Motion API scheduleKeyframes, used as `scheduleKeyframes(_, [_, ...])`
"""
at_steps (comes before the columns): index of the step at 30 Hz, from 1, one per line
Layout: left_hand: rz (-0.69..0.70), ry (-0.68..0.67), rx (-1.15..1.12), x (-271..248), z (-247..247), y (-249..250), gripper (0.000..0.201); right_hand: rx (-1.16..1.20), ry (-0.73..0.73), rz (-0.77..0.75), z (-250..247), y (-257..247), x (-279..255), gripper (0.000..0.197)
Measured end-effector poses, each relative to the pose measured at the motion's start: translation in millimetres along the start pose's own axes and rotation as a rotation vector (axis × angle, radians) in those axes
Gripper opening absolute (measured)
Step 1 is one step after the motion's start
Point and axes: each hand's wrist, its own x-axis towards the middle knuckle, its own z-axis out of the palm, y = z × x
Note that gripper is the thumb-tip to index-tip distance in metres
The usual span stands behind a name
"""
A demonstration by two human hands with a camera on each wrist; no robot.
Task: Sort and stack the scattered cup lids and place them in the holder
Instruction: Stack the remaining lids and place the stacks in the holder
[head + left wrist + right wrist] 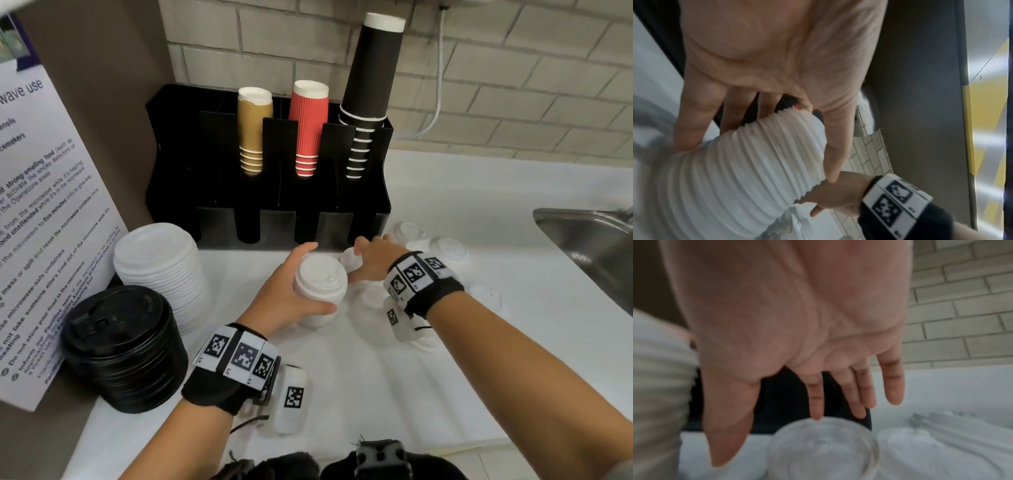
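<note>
A stack of white lids [320,287] is held above the white counter [376,377] by the left hand [287,291], fingers and thumb curled round it. The right hand [371,260] is spread with straight fingers over a loose lid [822,449], in front of the black holder [205,154]

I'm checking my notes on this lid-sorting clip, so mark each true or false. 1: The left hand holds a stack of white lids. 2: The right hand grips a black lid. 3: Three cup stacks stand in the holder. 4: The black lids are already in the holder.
1. True: the left hand grips the stack of white lids.
2. False: the right hand, fingers straight, reaches over a loose white lid.
3. True: tan, red and black cups stand in the holder.
4. False: the black lids sit stacked on the counter.
</note>
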Motion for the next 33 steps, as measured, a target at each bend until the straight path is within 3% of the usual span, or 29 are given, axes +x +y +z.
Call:
scheduleKeyframes(7, [0.027, -0.005, 0.010, 0.5, 1.1, 0.8, 0.062, 0.018, -0.012, 0.027, 8.6, -13.6, 11.2, 0.079])
scheduleKeyframes(10, [0.038, -0.005, -0.011, 2.0, 2.2, 0.0, 0.061, 0.298, 0.001, -0.034, -14.6, -1.2, 1.1, 0.076])
scheduleKeyframes(15, [0.058, 0.007, -0.047, 5.8, 4.0, -1.5, 0.071, 1.082, 0.427, -0.272, -24.6, 7.0, -38.6, 0.059])
scheduleKeyframes(18, [0.044, 0.018, -0.075, 7.6, 5.3, -4.2, 0.082, 1.317, 0.521, -0.328, -4.3, -5.6, -58.4, 0.060])
scheduleKeyframes(24, [0.017, 0.039, -0.109, 9.1, 8.2, -10.0, 0.077, 1.311, 0.534, -0.206, 31.6, -21.0, -59.8, 0.059])
scheduleKeyframes(29, [0.034, 0.059, -0.139, 11.4, 10.0, -11.5, 0.074, 1.303, 0.389, -0.351, 45.2, -29.2, -56.5, 0.068])
scheduleKeyframes(33, [0.046, 0.071, -0.138, 13.5, 10.7, -13.2, 0.076, 1.264, 0.328, -0.411, 46.8, -25.8, -56.6, 0.059])
